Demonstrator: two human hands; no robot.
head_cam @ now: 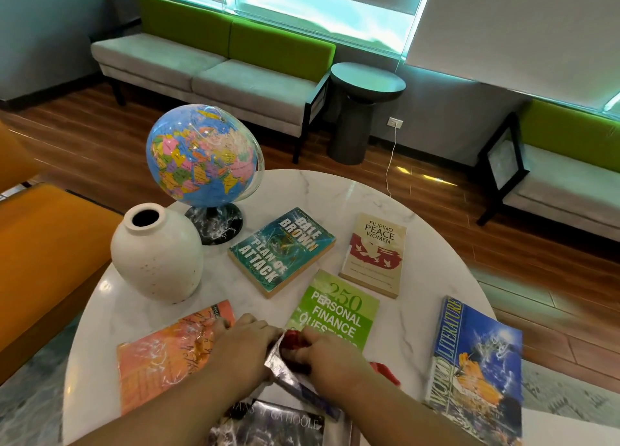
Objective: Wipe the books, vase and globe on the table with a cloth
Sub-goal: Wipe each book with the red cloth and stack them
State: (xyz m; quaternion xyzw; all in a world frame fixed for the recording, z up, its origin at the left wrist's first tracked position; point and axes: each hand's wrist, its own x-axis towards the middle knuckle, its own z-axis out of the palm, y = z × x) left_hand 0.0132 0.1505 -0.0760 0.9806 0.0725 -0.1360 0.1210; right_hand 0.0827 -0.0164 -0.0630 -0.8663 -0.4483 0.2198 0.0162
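One book (289, 378) tilts up: left hand (241, 348) fingers curl round its edge to steady it; right hand (332, 361) fingers pinch the cloth (292, 340) onto its cover.

Lounge or waiting area, green-backed benches (214, 66), round marble table (385, 204)

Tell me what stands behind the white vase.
The globe stands behind the vase, on a black marbled base. The vase covers the base's near left edge; anything lower behind it is hidden.
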